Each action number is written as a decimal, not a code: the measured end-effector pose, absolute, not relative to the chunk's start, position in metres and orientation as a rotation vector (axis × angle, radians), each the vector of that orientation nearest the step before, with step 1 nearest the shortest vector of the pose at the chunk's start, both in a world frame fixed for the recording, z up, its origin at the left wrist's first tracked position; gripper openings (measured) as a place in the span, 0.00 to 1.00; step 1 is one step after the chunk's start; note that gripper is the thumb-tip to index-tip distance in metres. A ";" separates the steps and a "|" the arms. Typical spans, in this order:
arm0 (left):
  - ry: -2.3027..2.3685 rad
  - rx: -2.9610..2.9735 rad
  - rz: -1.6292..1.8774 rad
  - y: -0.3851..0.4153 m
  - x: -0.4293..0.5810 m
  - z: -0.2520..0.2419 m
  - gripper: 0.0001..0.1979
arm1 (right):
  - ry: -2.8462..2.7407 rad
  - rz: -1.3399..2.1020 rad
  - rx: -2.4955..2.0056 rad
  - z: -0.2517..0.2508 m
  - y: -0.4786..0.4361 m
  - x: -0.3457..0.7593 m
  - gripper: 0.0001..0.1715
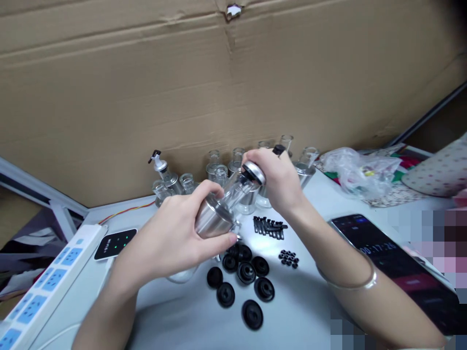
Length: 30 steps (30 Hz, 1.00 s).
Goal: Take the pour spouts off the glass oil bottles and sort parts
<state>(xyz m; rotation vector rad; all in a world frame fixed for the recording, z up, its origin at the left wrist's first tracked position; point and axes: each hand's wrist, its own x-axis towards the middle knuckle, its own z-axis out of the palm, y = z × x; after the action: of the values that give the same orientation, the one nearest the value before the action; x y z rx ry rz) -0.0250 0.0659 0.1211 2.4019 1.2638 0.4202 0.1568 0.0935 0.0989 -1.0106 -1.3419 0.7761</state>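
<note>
My left hand [178, 233] is wrapped around the metal-sleeved body of a glass bottle [213, 218], which is tilted with its neck up and to the right. My right hand [279, 180] grips a silver-and-black dispenser top [254, 173] at the bottle's mouth. Whether the top is fully seated cannot be made out. A black tip [279, 149] sticks out beyond my right fingers. Below the bottle lie several round black caps [246, 272], partly hidden behind my left hand. Small black spouts [270, 227] lie in a row, with little black rings [289, 258] nearby.
Several glass bottles [213, 165] stand behind my hands, and one bottle with a fitted top [160, 165] is at the left. A power strip [54, 279] and a small black device [116, 243] lie left. A phone [394, 262] and a plastic bag [359, 170] lie right. Cardboard [164, 87] rises behind.
</note>
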 end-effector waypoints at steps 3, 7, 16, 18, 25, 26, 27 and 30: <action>1.244 2.357 0.493 0.070 -0.024 0.122 0.22 | -1.292 0.626 -0.974 0.100 0.088 0.154 0.21; 1.288 2.298 0.687 0.084 -0.028 0.118 0.22 | -1.203 0.476 -0.860 0.102 0.091 0.160 0.21; 1.414 2.195 1.097 0.125 -0.037 0.095 0.24 | -1.007 0.429 -0.713 0.114 0.097 0.177 0.18; 1.416 2.225 1.084 0.130 -0.037 0.090 0.24 | -1.033 0.422 -0.690 0.113 0.097 0.177 0.18; 1.577 2.324 0.841 0.132 -0.031 0.080 0.27 | -1.100 0.466 -0.690 0.112 0.099 0.179 0.18; 1.606 2.346 0.805 0.131 -0.029 0.079 0.27 | -1.112 0.477 -0.692 0.112 0.099 0.180 0.18; 1.630 2.368 0.773 0.130 -0.027 0.077 0.28 | -1.123 0.486 -0.694 0.113 0.098 0.180 0.18; 1.644 2.429 0.700 0.129 -0.023 0.073 0.31 | -1.154 0.494 -0.704 0.113 0.098 0.181 0.18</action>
<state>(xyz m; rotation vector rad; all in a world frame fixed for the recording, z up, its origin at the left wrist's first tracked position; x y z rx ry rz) -0.0228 0.1287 0.0732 2.4294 1.6440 0.6995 0.1805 0.0981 0.1132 -0.7037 -1.1535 0.4942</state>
